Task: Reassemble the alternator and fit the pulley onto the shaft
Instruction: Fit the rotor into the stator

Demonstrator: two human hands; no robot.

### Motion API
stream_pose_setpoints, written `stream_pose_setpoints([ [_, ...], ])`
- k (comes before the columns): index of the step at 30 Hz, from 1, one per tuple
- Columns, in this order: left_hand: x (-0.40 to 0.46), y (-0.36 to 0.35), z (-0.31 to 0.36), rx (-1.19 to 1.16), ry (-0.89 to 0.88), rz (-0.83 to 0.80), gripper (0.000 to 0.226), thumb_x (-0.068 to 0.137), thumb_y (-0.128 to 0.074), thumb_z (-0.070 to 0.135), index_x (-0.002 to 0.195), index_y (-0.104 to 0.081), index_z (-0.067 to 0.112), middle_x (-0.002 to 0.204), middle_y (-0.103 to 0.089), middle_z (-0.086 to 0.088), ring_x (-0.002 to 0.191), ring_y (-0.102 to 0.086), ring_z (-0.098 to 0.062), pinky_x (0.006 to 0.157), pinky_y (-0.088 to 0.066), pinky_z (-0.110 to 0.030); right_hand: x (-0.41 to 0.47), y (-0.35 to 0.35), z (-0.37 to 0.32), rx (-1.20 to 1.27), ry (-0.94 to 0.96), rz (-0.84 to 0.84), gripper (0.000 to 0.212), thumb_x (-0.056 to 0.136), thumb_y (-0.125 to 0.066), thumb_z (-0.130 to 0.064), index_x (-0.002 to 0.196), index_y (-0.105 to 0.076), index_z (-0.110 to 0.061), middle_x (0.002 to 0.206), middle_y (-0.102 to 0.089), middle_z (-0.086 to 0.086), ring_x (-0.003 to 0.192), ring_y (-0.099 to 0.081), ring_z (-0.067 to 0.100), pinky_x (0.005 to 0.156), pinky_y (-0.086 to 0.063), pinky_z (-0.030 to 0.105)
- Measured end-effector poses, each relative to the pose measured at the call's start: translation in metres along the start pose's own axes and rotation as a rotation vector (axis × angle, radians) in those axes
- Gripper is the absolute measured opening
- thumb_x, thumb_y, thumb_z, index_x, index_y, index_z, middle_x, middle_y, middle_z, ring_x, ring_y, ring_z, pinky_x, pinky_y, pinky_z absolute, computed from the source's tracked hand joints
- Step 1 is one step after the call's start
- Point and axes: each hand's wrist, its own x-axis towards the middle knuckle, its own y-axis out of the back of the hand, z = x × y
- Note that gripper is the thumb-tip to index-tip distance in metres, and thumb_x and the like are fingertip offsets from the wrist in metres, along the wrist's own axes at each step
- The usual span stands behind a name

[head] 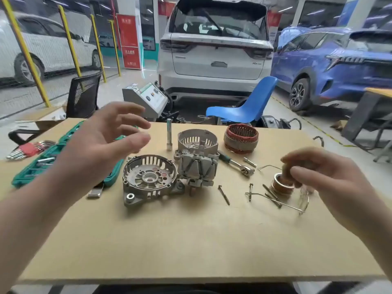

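Head view, bench (191, 240): tan board, lower two thirds of the frame.

Left hand (106, 136): raised at centre left, above the bench, palm turned inward, fingers spread and loosely bent; grip wide, holding nothing.

Right hand (318, 172): centre right, blurred; fingers curled downward over the pulley (281, 184), fingertips at its top. Whether the grip closes on the pulley cannot be told.

Pulley: grooved, copper-toned, standing on the bench at centre right, well apart from the rotor shaft.

Rotor (198, 166): claw-pole type, frame centre, tilted, its threaded shaft end pointing up and away, leaning against the front housing (197, 140).

Front housing: slotted aluminium cup, open side up, just behind the rotor.

Rear housing (149, 179): slotted aluminium shell, open face up, left of the rotor and just beside it.

Stator (241, 137): ring with copper windings, upper right of centre, apart from the housings.

Long bolts (224, 195): several, loose, lying between rotor and pulley, with bent wire pieces (275, 201).

Ratchet wrench (236, 164): lying right of the rotor.

Steel pin (168, 134): standing upright, behind the rear housing.

Green tool case (53, 162): open, left edge. Hex key set (29, 149) in red holder, far left.

Background: white SUV (214, 49), blue car (339, 60), blue chair (244, 105), black mesh chair (82, 94).
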Motion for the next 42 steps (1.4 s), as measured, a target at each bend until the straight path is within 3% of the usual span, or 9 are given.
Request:
stream_pose_setpoints([
  [4,0.024,-0.064,-0.012,-0.022,0.034,0.05,0.064,0.08,-0.082,0.05,0.138,-0.055,0.041,0.131,-0.067,0.011,0.118,-0.068,-0.014,0.092,-0.06,-0.038,0.05,-0.009,0.013,-0.208,-0.006,0.206,0.023,0.084,-0.076,-0.032,0.106,-0.078,-0.032,0.101,-0.079,-0.004,0.097,-0.074,0.015,0.081,-0.056,0.032],
  [6,0.03,-0.094,-0.03,0.063,0.02,0.016,0.069,0.08,-0.081,0.056,0.14,-0.048,0.046,0.134,-0.06,0.024,0.123,-0.061,-0.004,0.095,-0.058,-0.028,0.068,-0.003,0.028,-0.392,-0.074,0.245,0.015,0.087,-0.074,-0.035,0.102,-0.076,-0.036,0.098,-0.078,-0.015,0.093,-0.072,0.004,0.073,-0.053,0.024],
  [8,0.035,-0.12,-0.05,0.168,0.036,-0.017,0.077,0.078,-0.08,0.062,0.143,-0.042,0.047,0.136,-0.052,0.027,0.127,-0.053,0.002,0.101,-0.052,-0.028,0.083,0.012,0.046,-0.639,-0.254,0.145,0.014,0.09,-0.075,-0.04,0.104,-0.072,-0.038,0.096,-0.075,-0.017,0.087,-0.07,0.0,0.064,-0.05,0.02],
  [12,0.052,-0.153,-0.078,0.377,0.082,-0.049,0.086,0.08,-0.083,0.055,0.15,-0.037,0.038,0.137,-0.044,0.017,0.134,-0.041,-0.012,0.115,-0.04,-0.04,0.111,0.023,0.078,-0.877,-0.468,-0.044,0.035,0.09,-0.074,-0.047,0.121,-0.07,-0.032,0.106,-0.069,-0.015,0.092,-0.064,0.003,0.067,-0.047,0.022],
  [18,0.055,-0.163,-0.095,0.483,0.032,0.022,0.08,0.081,-0.082,0.053,0.148,-0.041,0.035,0.139,-0.05,0.01,0.13,-0.042,-0.015,0.106,-0.043,-0.038,0.172,0.014,0.105,-0.78,-0.415,0.081,0.068,0.083,-0.084,-0.045,0.142,-0.057,-0.024,0.144,-0.059,0.003,0.111,-0.056,0.016,0.088,-0.049,0.034],
  [21,0.053,-0.163,-0.099,0.465,0.03,0.046,0.079,0.079,-0.081,0.056,0.146,-0.042,0.037,0.136,-0.052,0.013,0.128,-0.045,-0.014,0.103,-0.043,-0.035,0.211,0.004,0.114,-0.807,-0.452,0.074,0.096,0.07,-0.087,-0.06,0.151,-0.046,-0.027,0.151,-0.048,0.008,0.123,-0.055,0.025,0.079,-0.054,0.034],
  [25,0.054,-0.163,-0.1,0.448,0.034,0.047,0.08,0.078,-0.082,0.056,0.145,-0.042,0.039,0.136,-0.052,0.015,0.128,-0.048,-0.013,0.102,-0.045,-0.035,0.254,-0.014,0.128,-0.974,-0.497,-0.022,0.126,0.048,-0.078,-0.086,0.155,-0.039,-0.031,0.148,-0.045,0.011,0.134,-0.046,0.034,0.105,-0.051,0.051],
  [30,0.053,-0.164,-0.1,0.443,0.04,0.057,0.079,0.077,-0.081,0.054,0.145,-0.042,0.041,0.134,-0.053,0.018,0.127,-0.048,-0.009,0.1,-0.045,-0.033,0.285,-0.024,0.155,-0.99,-0.599,-0.147,0.151,0.029,-0.07,-0.099,0.16,-0.027,-0.04,0.158,-0.035,0.012,0.145,-0.038,0.039,0.116,-0.042,0.054],
  [42,0.051,-0.164,-0.104,0.455,0.03,0.068,0.079,0.076,-0.078,0.059,0.144,-0.041,0.043,0.134,-0.052,0.021,0.126,-0.047,-0.008,0.096,-0.049,-0.036,0.288,-0.044,0.175,-1.092,-0.554,0.028,0.101,0.063,-0.047,-0.097,0.149,-0.042,-0.043,0.14,-0.052,0.012,0.136,-0.04,0.038,0.097,-0.046,0.052],
])
